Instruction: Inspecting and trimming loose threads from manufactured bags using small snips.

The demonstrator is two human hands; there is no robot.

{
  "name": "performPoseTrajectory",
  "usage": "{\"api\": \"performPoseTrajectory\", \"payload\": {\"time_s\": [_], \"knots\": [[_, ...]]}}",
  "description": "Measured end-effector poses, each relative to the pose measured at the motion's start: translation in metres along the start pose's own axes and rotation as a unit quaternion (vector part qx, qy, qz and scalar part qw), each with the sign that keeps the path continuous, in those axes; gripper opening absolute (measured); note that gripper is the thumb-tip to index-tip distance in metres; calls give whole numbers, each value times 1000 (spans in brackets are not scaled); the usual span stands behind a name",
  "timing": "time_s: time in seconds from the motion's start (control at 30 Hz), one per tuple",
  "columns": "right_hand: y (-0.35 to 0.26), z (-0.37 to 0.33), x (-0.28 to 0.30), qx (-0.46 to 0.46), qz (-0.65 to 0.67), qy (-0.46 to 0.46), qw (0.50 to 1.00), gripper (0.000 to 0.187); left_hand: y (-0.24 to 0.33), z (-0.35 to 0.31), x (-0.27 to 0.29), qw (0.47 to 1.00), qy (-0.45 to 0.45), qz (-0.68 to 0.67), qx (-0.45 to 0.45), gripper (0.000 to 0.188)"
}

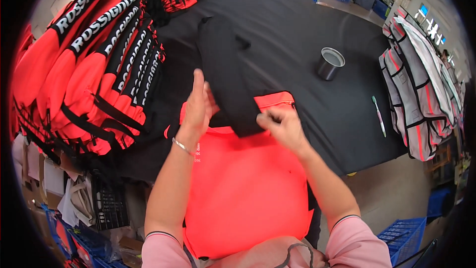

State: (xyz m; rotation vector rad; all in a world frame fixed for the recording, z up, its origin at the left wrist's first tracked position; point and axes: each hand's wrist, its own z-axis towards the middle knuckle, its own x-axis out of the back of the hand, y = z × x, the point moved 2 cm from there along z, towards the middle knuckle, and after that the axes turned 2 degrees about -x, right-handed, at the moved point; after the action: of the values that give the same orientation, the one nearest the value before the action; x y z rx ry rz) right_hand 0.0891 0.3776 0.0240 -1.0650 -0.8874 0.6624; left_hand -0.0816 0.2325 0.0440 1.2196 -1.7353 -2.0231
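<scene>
Filling much of the frame, the black-covered table is best used as flat support for the work. In the upper left, red bags are stacked high and should be kept from sliding inward. At lower centre, a flat red bag is laid toward the bottom of the frame; its upper edge should be kept level and free of creases. At the right, grey fabric pieces with red trim are piled well apart from it. From upper centre down onto the flat red bag's top, a black panel is slanted; its lower end would best be squared to that upper edge and guided from both sides, not dragged from one. Left of the panel, the left hand is held open with fingers extended, and would serve well as a straight guide. Right of it, the right hand is curled near the panel's edge; whether fabric is pinched there cannot be told. Right of centre, a metal cup and, below it, a toothbrush should be kept clear of any sweep.
</scene>
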Motion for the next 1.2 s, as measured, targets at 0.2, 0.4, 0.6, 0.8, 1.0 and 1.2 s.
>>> {"api": "performPoseTrajectory", "payload": {"time_s": [0.2, 0.4, 0.6, 0.8, 1.0, 1.2], "knots": [[7, -63, 4, 36, 46, 27, 998, 16, 49, -26, -49, 988, 19, 58, -141, 19], [-70, -77, 33, -51, 124, 50, 990, 19, -33, -131, -81, 982, -121, 133, -59, 30], [-56, -99, 23, -137, 160, -42, 977, 33, -43, -167, -70, 911, -130, 366, -136, 38], [2, -143, 1, -402, 412, -125, 808, 26, -58, -186, -86, 820, -147, 453, -318, 36], [-1, -176, 44, -333, 347, -9, 877, 22, -103, -181, -100, 835, -170, 426, -306, 31], [-13, -223, 82, -193, 142, 141, 961, 24, -123, -175, -117, 900, -145, 349, -218, 25]]}}
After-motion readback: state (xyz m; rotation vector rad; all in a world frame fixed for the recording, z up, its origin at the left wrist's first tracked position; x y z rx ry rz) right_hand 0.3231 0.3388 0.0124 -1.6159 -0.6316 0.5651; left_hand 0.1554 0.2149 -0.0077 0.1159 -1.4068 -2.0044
